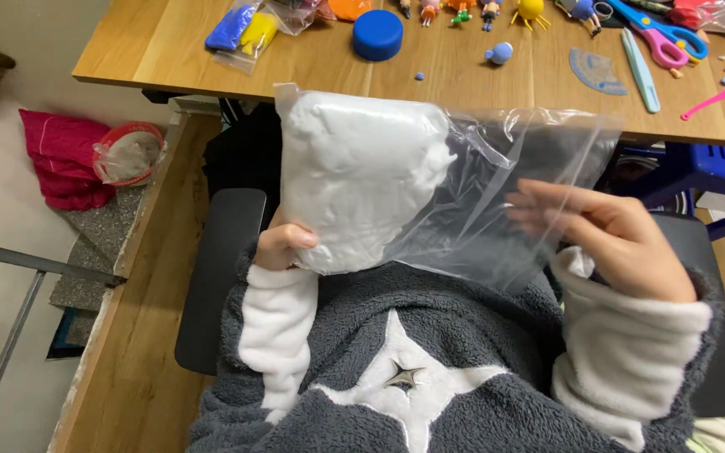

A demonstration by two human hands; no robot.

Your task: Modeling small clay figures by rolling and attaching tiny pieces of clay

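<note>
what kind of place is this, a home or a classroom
Probably a home craft corner. The wooden table holds bags of coloured modelling clay, small toy figures and scissors, and a person in a fleece top sits holding a bag of white clay.

Wooden table (480, 71) is carrying a blue round lid (378, 34), scissors (660, 35) and small clay figures (463, 10) (back edge). Bagged blue and yellow clay (245, 32) is lying at its left end.
</note>
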